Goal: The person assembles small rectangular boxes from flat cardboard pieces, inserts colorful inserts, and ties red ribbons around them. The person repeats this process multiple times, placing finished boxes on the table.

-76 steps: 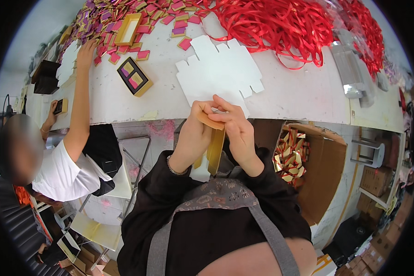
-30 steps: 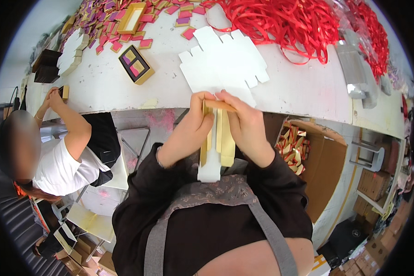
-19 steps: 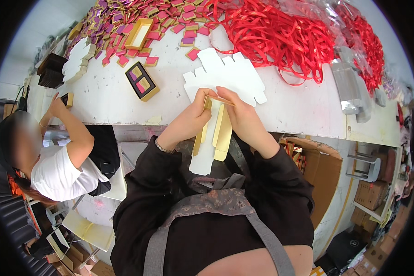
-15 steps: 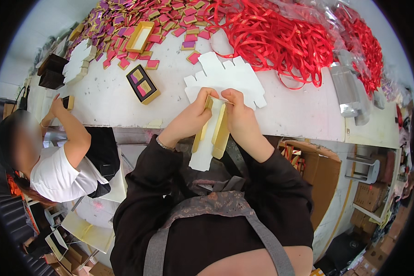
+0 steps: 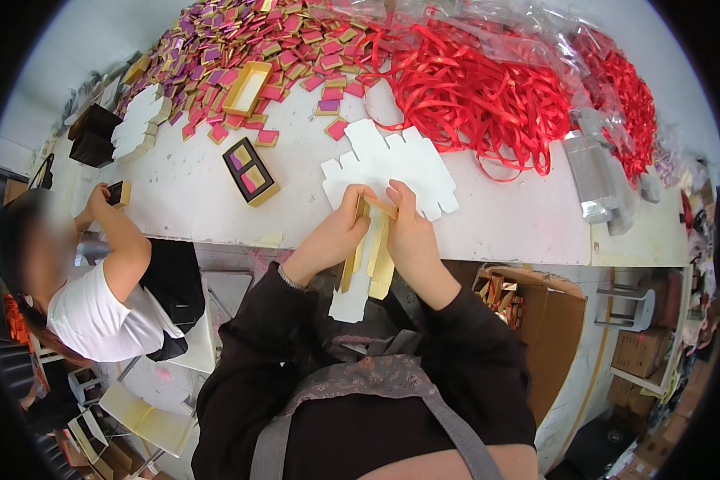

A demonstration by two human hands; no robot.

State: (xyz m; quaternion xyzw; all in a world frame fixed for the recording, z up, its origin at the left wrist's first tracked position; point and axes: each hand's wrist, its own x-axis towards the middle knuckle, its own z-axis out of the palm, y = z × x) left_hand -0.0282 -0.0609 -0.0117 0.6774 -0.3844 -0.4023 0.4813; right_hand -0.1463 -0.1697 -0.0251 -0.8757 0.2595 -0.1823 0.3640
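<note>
A partly folded gold cardboard box point(image 5: 382, 260), white inside, is held between my two hands above the table's near edge. My left hand point(image 5: 334, 240) pinches its far left corner, thumb and fingers closed on the wall. At the far right corner, my right hand point(image 5: 412, 240) grips the other wall, fingers bent over the far end. The side walls stand up, while the near end flap point(image 5: 348, 306) lies flat, pointing toward my body. Just beyond my fingertips, flat white box blanks point(image 5: 392, 170) lie stacked on the table point(image 5: 488, 228).
A gold box with a black two-part insert point(image 5: 250, 171) holds pink and purple pieces. An open gold box point(image 5: 247, 88) sits by the heap of small boxes point(image 5: 216, 56). Red ribbons point(image 5: 480, 96) pile at the far right. A co-worker point(image 5: 104, 296) sits at left; a carton point(image 5: 544, 336) stands below right.
The gold box's far end flap now stands raised between my fingers. My hands and the box sit slightly lower in the view, as do the table and the things on it.
</note>
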